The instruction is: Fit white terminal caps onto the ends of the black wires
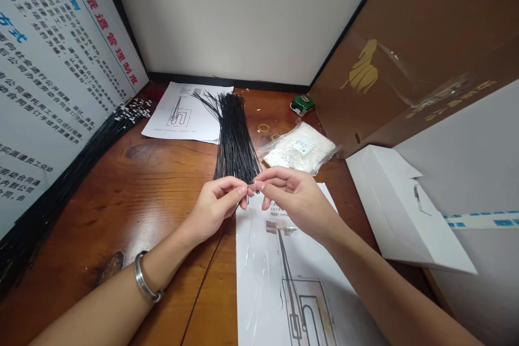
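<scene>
In the middle of the head view, my left hand (222, 203) pinches the end of a thin black wire (211, 265) between thumb and forefinger. The wire hangs from there toward the bottom edge. Fingertip to fingertip with it, my right hand (298, 194) is closed in a pinch; a tiny pale piece shows at its thumb, too small to name. Just beyond both hands lies a thick bundle of black wires (235, 140). Beneath my right hand is a printed drawing sheet (259, 281) under shiny clear film, with a wiring diagram on it.
A clear bag of small white parts (302, 146) lies right of the bundle, with a green tape measure (302, 104) behind. Another drawing sheet (162, 124) is at the back left. White-tipped black wires (93, 143) line the left panel. An open white box (389, 211) stands right.
</scene>
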{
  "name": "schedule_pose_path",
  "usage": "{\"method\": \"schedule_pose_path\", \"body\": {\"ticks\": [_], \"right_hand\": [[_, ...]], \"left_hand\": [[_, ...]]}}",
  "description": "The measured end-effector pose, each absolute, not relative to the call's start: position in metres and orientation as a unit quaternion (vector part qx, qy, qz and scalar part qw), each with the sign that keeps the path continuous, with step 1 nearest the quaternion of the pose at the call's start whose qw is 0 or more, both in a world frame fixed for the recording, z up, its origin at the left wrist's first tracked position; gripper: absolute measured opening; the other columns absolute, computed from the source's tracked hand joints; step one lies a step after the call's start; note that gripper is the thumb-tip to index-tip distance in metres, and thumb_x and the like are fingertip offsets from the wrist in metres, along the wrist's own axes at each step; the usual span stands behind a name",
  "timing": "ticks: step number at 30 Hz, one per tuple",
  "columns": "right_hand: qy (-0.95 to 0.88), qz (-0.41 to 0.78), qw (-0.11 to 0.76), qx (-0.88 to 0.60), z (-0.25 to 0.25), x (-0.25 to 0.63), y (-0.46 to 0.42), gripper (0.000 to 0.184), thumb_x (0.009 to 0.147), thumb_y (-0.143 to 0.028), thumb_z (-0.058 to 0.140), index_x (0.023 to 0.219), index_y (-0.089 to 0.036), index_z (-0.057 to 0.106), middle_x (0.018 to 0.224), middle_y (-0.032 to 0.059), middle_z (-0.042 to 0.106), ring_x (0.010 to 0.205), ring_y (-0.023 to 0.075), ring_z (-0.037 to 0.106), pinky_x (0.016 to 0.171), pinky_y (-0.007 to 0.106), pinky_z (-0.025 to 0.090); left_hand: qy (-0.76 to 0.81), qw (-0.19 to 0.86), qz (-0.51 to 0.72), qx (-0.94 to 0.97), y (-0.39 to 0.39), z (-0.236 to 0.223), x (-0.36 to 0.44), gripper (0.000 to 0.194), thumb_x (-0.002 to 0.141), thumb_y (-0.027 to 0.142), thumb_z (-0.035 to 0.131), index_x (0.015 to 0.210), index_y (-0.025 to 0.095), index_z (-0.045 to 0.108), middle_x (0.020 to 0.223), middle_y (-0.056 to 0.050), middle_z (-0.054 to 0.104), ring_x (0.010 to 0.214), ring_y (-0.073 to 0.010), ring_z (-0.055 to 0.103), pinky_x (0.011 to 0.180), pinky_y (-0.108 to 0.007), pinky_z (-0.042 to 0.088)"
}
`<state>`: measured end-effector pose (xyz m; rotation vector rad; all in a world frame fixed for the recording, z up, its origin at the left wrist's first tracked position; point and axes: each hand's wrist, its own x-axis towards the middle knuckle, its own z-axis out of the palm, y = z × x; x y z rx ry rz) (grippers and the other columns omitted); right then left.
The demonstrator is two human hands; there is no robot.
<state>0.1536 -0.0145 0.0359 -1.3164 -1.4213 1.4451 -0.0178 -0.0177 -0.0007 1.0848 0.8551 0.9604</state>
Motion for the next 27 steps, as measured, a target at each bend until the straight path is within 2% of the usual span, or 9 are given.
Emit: {"method": "schedule_pose_path", "body": {"ticks": [5, 11, 18, 24, 27], "right_hand": [[-0.559, 0.55, 0.351, -0.512, 0.0358, 0.1537, -0.0135, 0.018, 0.077, -0.034, 0.066, 0.085, -0.018, 0.069, 0.074, 0.0017, 0.067, 0.052, 0.0082, 0.047, 0.048, 0.024, 0.035], [-0.54, 0.581, 0.315, -0.521, 0.0346, 0.1544, -0.0121, 0.022, 0.078, -0.037, 0.063, 0.089, -0.018, 0.07, 0.065, -0.0002, 0.06, 0.05, 0.0076, 0.039, 0.043, 0.023, 0.026], [-0.526, 0.604, 0.311, -0.512, 0.0372, 0.1548, -0.0118, 0.025, 0.077, -0.041, 0.065, 0.089, -0.019, 0.07, 0.076, 0.0015, 0.064, 0.049, 0.006, 0.036, 0.042, 0.022, 0.024], [-0.53, 0.582, 0.321, -0.527, 0.039, 0.1551, -0.0131, 0.023, 0.075, -0.038, 0.068, 0.085, -0.019, 0.071, 0.065, -0.0004, 0.061, 0.047, 0.0065, 0.035, 0.043, 0.023, 0.026], [-0.53, 0.566, 0.324, -0.541, 0.0386, 0.1546, -0.0139, 0.023, 0.072, -0.035, 0.071, 0.089, -0.019, 0.071, 0.067, -0.0003, 0.061, 0.049, 0.0073, 0.042, 0.044, 0.023, 0.031]], "left_hand": [[0.391, 0.644, 0.432, 0.495, -0.0178, -0.0058, -0.0191, 0.023, 0.081, 0.036, 0.061, 0.076, 0.014, 0.063, 0.058, 0.003, 0.053, 0.043, -0.0046, 0.031, 0.043, -0.023, 0.02], [0.414, 0.625, 0.43, 0.504, -0.0179, -0.0069, -0.019, 0.021, 0.082, 0.035, 0.06, 0.075, 0.015, 0.062, 0.057, 0.003, 0.051, 0.044, -0.0053, 0.033, 0.043, -0.022, 0.022], [0.423, 0.612, 0.429, 0.512, -0.0176, -0.0068, -0.0184, 0.02, 0.081, 0.033, 0.059, 0.074, 0.015, 0.063, 0.057, 0.003, 0.051, 0.045, -0.0057, 0.034, 0.044, -0.022, 0.024], [0.427, 0.607, 0.428, 0.516, -0.0173, -0.0032, -0.0176, 0.017, 0.079, 0.031, 0.06, 0.072, 0.015, 0.061, 0.057, 0.003, 0.051, 0.047, -0.0065, 0.035, 0.046, -0.023, 0.027], [0.429, 0.606, 0.423, 0.52, -0.0174, -0.0016, -0.0172, 0.018, 0.078, 0.032, 0.06, 0.072, 0.015, 0.06, 0.058, 0.003, 0.051, 0.048, -0.0069, 0.036, 0.047, -0.023, 0.028]]}}
